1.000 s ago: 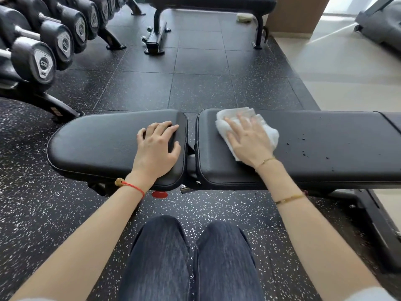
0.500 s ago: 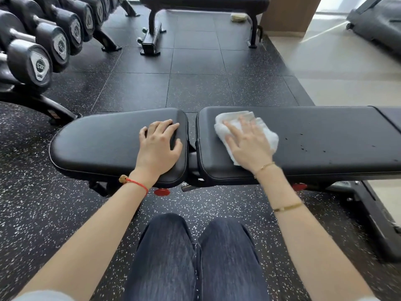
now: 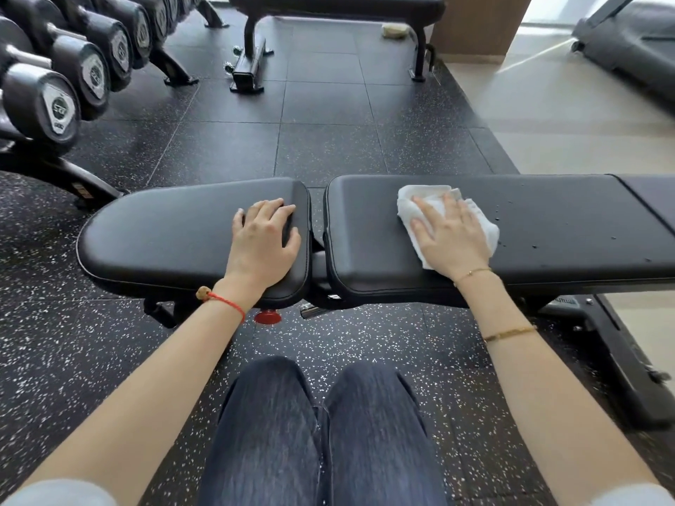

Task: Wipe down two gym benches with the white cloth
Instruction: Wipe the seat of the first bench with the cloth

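Observation:
A black padded gym bench lies across my view, with a short seat pad [image 3: 164,235] on the left and a long back pad [image 3: 566,220] on the right. My right hand [image 3: 451,239] presses flat on the white cloth [image 3: 412,199], which is bunched on the left part of the long pad. Small droplets dot the pad just right of the cloth. My left hand [image 3: 264,237] rests palm down on the right end of the seat pad, fingers apart, holding nothing. A second black bench [image 3: 336,1] stands further back at the top.
A rack of black dumbbells [image 3: 58,96] fills the upper left. The bench's base foot [image 3: 628,363] juts toward me at the right. A treadmill [image 3: 632,42] sits at the top right on pale flooring. My knees [image 3: 321,432] are just before the bench.
My right hand has slid the cloth to the right along the long pad. My left hand has stayed on the seat pad.

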